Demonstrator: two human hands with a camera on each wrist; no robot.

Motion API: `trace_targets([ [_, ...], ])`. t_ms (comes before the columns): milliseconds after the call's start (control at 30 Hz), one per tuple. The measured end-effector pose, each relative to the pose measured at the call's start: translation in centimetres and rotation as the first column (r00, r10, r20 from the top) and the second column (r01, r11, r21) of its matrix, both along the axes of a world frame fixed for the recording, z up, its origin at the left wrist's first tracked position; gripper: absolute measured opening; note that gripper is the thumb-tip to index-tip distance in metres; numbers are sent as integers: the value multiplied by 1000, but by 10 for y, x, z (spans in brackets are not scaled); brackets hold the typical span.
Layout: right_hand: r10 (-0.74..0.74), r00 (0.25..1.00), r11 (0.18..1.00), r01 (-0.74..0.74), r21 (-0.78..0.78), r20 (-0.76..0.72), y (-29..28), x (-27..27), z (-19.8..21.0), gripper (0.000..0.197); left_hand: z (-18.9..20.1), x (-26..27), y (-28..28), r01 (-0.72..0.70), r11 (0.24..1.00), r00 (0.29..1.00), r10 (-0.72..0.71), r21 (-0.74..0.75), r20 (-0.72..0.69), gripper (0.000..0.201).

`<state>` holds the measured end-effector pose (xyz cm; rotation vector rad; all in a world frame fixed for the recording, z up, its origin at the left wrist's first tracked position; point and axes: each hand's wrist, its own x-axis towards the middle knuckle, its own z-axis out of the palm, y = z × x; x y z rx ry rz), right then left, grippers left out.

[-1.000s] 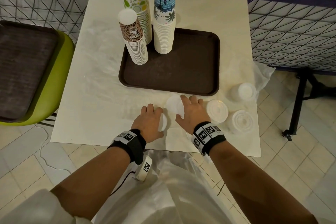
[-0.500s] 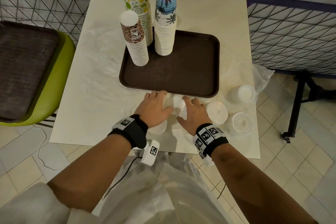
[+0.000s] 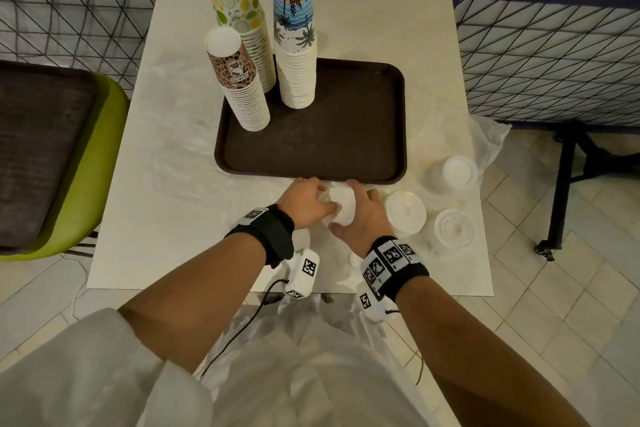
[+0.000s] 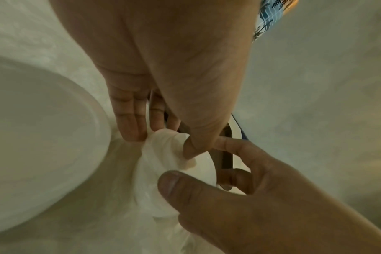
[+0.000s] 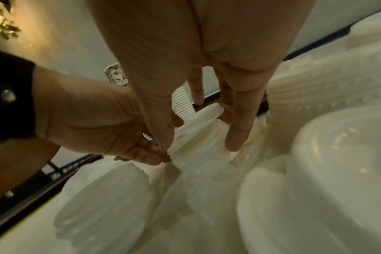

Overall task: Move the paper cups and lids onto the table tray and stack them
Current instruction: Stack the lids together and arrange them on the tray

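A plastic-wrapped stack of white lids (image 3: 342,207) sits just in front of the brown tray (image 3: 332,135). My left hand (image 3: 313,203) pinches the crumpled wrap (image 4: 165,147) at the stack's end between thumb and fingers. My right hand (image 3: 362,210) grips the same lid stack (image 5: 203,135) from the other side, thumb near, fingers far. Three tall cup stacks stand on the tray's back left: leopard-print (image 3: 239,87), lime-print (image 3: 235,7) and palm-print (image 3: 294,38).
More lid stacks lie to the right on the white table (image 3: 166,218): one (image 3: 405,213) beside my right hand, one (image 3: 453,227) near the edge, one (image 3: 457,172) further back. Clear plastic (image 3: 485,135) hangs off the right edge. A green chair (image 3: 86,184) stands at the left.
Both hands moved forward from separate lids near the table's front toward the tray. They came together on one wrapped lid stack and now hold it.
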<state>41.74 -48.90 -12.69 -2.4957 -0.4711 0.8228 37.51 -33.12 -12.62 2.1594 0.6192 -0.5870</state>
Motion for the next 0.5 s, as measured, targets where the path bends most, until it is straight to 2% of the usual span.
trace_targets([
  [100, -169, 981, 983, 175, 52, -98, -4, -1, 7, 76, -3, 0, -3, -31, 999, 999, 31, -18, 11, 53],
  [167, -227, 965, 972, 233, 33, -130, -4, 0, 8, 61, -1, 0, -5, -49, 998, 999, 49, -29, 17, 50],
  [300, -179, 980, 984, 176, -43, -87, 2, -1, 5, 48, 6, 1, -6, -58, 996, 998, 57, -71, -24, 53],
  [400, -159, 984, 985, 153, -81, -77, 6, -1, 4, 48, 6, 2, -5, -18, 999, 999, 16, -50, -44, 39],
  [500, -184, 978, 981, 177, -80, -95, 9, 0, 7, 50, 12, 3, -6, -40, 997, 999, 38, -70, -36, 24],
])
